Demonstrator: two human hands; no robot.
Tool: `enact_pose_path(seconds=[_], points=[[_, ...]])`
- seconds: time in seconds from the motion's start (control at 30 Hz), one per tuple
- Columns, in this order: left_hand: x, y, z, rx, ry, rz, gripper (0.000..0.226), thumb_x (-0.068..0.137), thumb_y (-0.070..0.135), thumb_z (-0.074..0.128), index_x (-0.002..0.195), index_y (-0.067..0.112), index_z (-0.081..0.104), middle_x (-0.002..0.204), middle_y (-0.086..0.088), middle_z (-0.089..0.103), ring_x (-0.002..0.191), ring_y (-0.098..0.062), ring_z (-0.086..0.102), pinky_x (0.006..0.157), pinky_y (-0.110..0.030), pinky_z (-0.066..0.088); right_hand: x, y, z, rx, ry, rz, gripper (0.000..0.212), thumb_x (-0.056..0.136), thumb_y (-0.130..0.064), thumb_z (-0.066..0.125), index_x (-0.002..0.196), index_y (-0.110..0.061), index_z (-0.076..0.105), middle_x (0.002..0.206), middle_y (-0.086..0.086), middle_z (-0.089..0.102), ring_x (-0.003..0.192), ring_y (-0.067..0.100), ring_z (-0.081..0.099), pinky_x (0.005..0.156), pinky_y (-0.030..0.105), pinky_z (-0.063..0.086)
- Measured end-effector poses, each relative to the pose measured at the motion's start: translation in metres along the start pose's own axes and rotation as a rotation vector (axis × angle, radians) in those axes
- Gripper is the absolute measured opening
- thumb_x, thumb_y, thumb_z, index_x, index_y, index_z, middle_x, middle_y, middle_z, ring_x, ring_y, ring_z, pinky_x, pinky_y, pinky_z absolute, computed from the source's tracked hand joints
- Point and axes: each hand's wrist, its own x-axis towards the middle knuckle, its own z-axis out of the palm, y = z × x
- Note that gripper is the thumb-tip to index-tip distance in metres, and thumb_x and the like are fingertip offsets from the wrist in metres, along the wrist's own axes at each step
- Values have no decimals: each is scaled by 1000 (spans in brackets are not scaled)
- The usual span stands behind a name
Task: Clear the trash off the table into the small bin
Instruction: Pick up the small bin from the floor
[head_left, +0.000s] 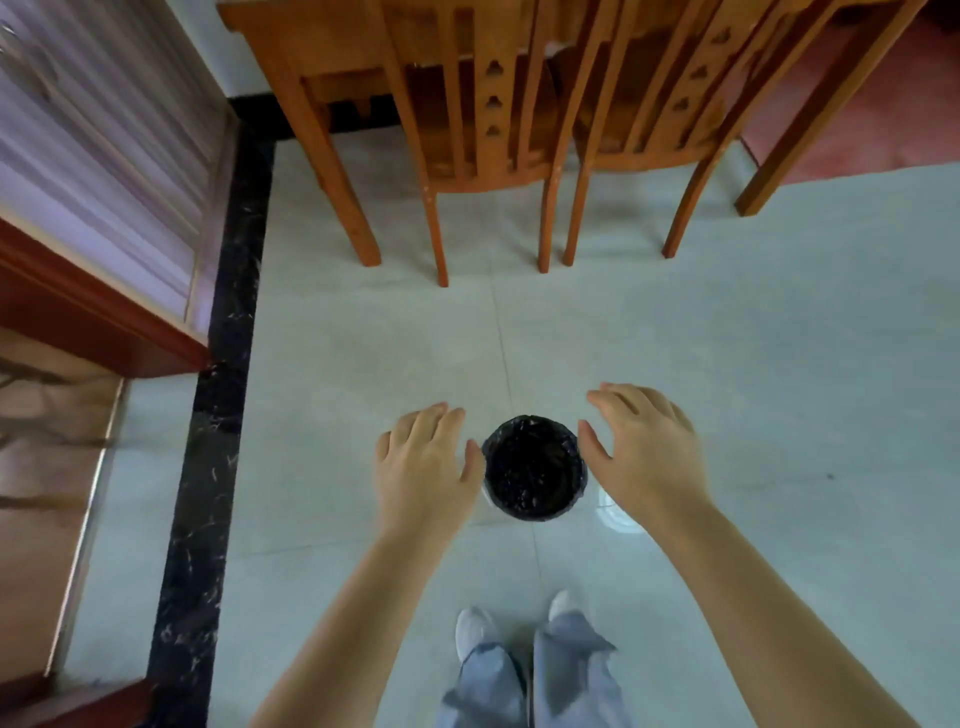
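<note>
A small round bin (533, 466) lined with a black bag stands on the pale tiled floor, seen from straight above. My left hand (423, 462) hovers just left of its rim, palm down with fingers apart and nothing in it. My right hand (644, 452) hovers just right of the rim, also spread and holding nothing. From this height I cannot tell whether either hand touches the bin. A wooden table (270, 31) stands at the far edge of the view; its top and any trash on it are out of sight.
Two wooden chairs (488, 130) (670, 114) are pushed under the table ahead. A dark marble strip (218, 364) borders the floor on the left beside a red-framed door (93, 312). My shoes and grey trouser legs (535, 670) are below the bin.
</note>
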Motion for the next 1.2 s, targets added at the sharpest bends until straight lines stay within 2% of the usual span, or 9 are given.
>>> enact_pose_path(seconds=[0.2, 0.4, 0.5, 0.63, 0.73, 0.8, 0.93, 1.07, 1.2], points=[[20, -55, 141, -60, -158, -142, 26, 78, 9, 65, 102, 1, 67, 106, -19, 69, 98, -41, 61, 81, -46, 44, 29, 60, 135, 37, -144, 78, 24, 80, -17, 62, 99, -3, 64, 104, 15, 68, 98, 36, 60, 83, 44, 46], [7, -117, 283, -126, -343, -454, 39, 88, 24, 53, 125, 12, 55, 128, -11, 58, 113, -33, 51, 90, -38, 38, 14, 113, 265, 49, -229, 109, 23, 77, -15, 65, 97, -4, 64, 100, 14, 69, 93, 35, 62, 79, 43, 49], [-8, -140, 345, -188, -406, -550, 39, 88, 25, 52, 125, 15, 55, 127, -11, 57, 111, -32, 53, 88, -37, 41, 3, 134, 318, 53, -262, 125, 23, 77, -14, 64, 98, -5, 64, 99, 13, 69, 90, 35, 63, 77, 41, 49], [-26, -165, 411, -291, -423, -678, 41, 87, 26, 54, 128, 17, 53, 125, -12, 57, 113, -27, 54, 88, -34, 43, -6, 155, 375, 74, -314, 145, 24, 81, -15, 58, 103, -5, 61, 106, 13, 66, 98, 34, 59, 83, 41, 47], [-33, -178, 448, -389, -404, -756, 43, 87, 24, 56, 129, 15, 51, 123, -12, 58, 109, -26, 56, 87, -36, 46, -9, 167, 405, 83, -327, 160, 27, 83, -17, 56, 107, -6, 60, 111, 12, 65, 102, 33, 57, 86, 42, 46], [-35, -182, 466, -474, -359, -826, 42, 87, 23, 57, 128, 15, 50, 116, -6, 61, 99, -21, 58, 78, -37, 50, -10, 174, 420, 89, -327, 165, 28, 83, -18, 55, 108, -7, 59, 112, 11, 64, 102, 32, 56, 86, 42, 46], [-36, -184, 494, -534, -293, -910, 37, 85, 24, 61, 121, 16, 53, 93, 9, 57, 74, -7, 58, 62, -28, 40, -12, 183, 437, 104, -322, 178, 28, 83, -17, 56, 109, -6, 59, 113, 11, 63, 103, 32, 56, 86, 42, 45], [-32, -184, 510, -545, -317, -1013, 40, 83, 24, 61, 121, 16, 50, 96, 4, 59, 81, -21, 57, 67, -29, 38, -10, 189, 442, 104, -337, 203, 30, 84, -19, 55, 112, -8, 57, 117, 10, 61, 106, 30, 54, 87, 42, 45], [-22, -183, 510, -610, -320, -1109, 37, 80, 10, 56, 116, 13, 54, 74, 6, 58, 64, -21, 54, 64, -33, 44, -5, 188, 433, 96, -345, 211, 31, 84, -20, 54, 114, -9, 56, 119, 9, 59, 108, 29, 53, 89, 42, 44]])
